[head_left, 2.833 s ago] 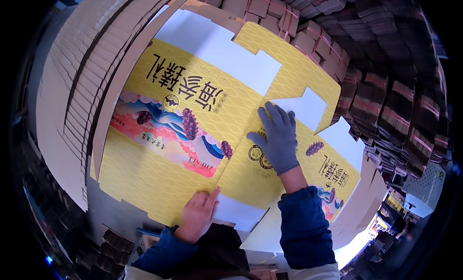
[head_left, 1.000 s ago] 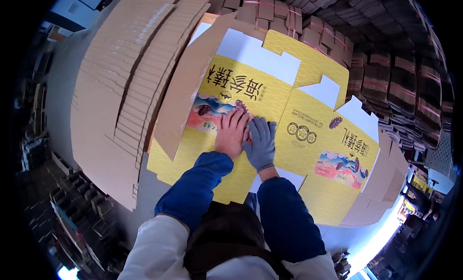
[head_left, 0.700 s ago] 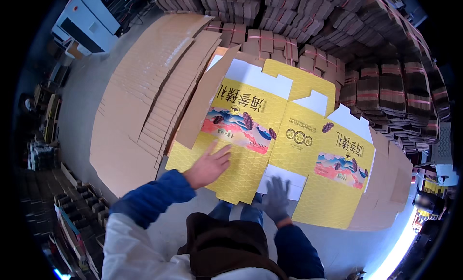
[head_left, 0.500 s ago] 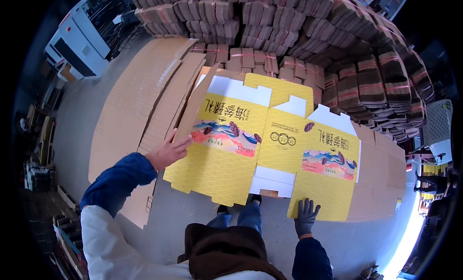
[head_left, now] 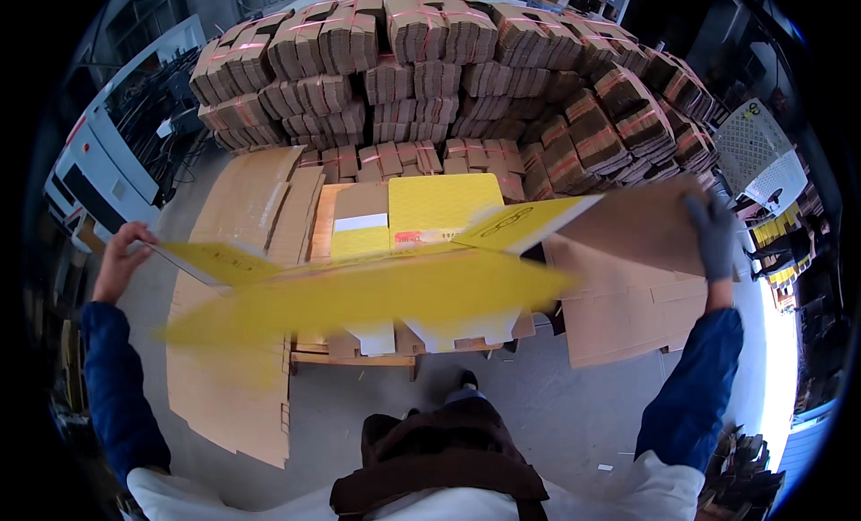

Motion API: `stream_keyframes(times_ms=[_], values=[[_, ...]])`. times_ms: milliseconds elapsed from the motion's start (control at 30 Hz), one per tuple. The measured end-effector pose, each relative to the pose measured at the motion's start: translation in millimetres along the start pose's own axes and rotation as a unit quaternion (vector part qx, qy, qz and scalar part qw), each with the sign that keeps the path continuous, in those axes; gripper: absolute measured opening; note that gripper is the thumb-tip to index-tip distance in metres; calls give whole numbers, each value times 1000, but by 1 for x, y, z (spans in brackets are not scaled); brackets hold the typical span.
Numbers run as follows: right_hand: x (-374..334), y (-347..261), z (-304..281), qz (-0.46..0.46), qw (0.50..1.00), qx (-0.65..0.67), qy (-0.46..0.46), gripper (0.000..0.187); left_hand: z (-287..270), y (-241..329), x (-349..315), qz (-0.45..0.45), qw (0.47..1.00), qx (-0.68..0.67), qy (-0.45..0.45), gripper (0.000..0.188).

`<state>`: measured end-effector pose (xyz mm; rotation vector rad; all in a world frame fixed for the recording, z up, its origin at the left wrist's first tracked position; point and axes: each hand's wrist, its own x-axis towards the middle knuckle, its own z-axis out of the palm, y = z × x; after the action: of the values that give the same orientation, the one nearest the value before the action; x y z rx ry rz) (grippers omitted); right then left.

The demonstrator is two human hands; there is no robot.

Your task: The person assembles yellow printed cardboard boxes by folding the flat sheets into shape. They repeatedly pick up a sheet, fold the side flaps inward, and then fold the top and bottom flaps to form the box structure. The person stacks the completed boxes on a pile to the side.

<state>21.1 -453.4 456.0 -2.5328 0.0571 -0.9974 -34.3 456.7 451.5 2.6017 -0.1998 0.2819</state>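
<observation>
The bare left hand (head_left: 121, 256) and gloved right hand (head_left: 713, 234) each have fingers gripping one end of a blurred yellow cardboard sheet (head_left: 377, 292) above stacked cardboard (head_left: 421, 212).

Grey concrete floor (head_left: 574, 413); strapped cardboard bundles (head_left: 430, 64) stacked behind; flat cardboard sheets (head_left: 260, 207) left; white machine (head_left: 99, 162); daylight right.

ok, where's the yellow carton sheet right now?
Head view, centre: the yellow carton sheet is lifted, blurred, held at its ends by the left hand and gloved right hand, above the flat cartons stack.
</observation>
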Motion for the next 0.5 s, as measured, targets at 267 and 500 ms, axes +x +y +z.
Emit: stream_keyframes(times_ms=[267,500], values=[[176,-23,112,-120,972,-124,-160,54,-52,69,33,-91,992,23,83,11],[176,26,378,-144,941,-98,-289,53,161,116,215,-120,932,341,-22,22]])
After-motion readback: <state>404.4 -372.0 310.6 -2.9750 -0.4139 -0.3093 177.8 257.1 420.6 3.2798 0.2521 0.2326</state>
